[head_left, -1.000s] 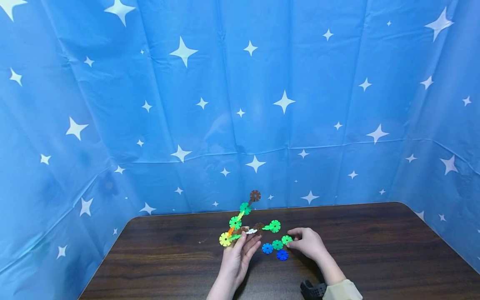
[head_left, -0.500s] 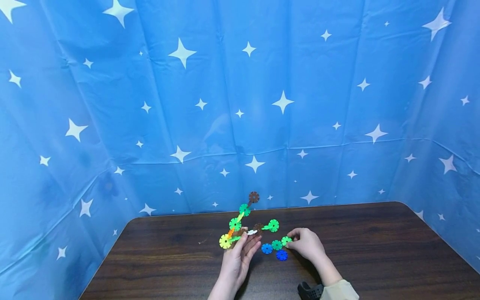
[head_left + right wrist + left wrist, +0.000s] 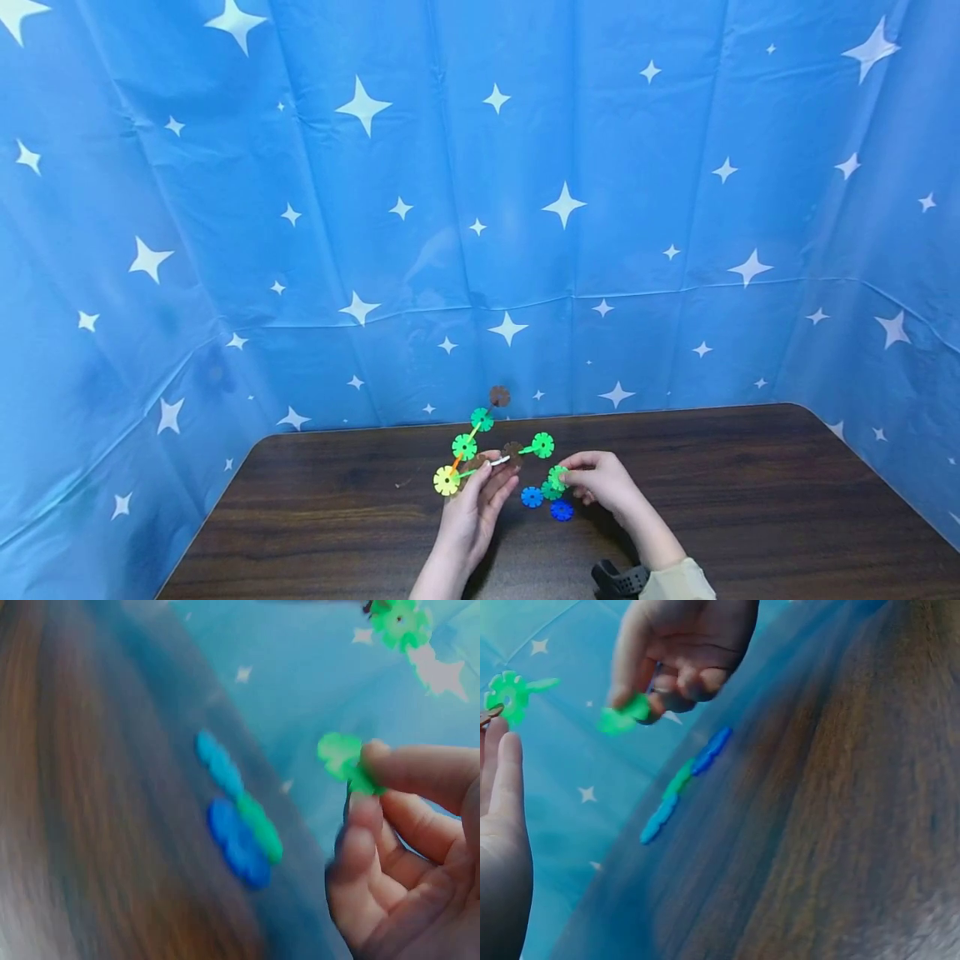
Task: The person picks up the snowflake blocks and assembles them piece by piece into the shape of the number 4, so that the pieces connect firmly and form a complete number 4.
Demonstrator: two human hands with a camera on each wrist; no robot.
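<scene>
My left hand (image 3: 467,510) holds up a branching chain of interlocking snowflake discs, its thumb against a brown disc. A yellow disc (image 3: 446,481) sits at the chain's left end. One arm rises through green discs to a brown disc (image 3: 499,396); the other runs right to a green disc (image 3: 543,445). Between thumb and fingertips my right hand (image 3: 606,483) pinches a loose green disc (image 3: 341,756), raised off the table. Close beneath it on the table lie a light blue disc (image 3: 532,497), a dark blue disc (image 3: 562,510) and a darker green disc (image 3: 259,827).
The dark wood-grain table (image 3: 337,517) reaches back to a blue curtain (image 3: 420,250) printed with white stars. A black strap (image 3: 619,578) circles the right wrist, next to a pale sleeve (image 3: 678,582).
My right hand has lifted the green disc from beside the loose discs and moved it left, toward the chain. The chain has tilted slightly in my left hand.
</scene>
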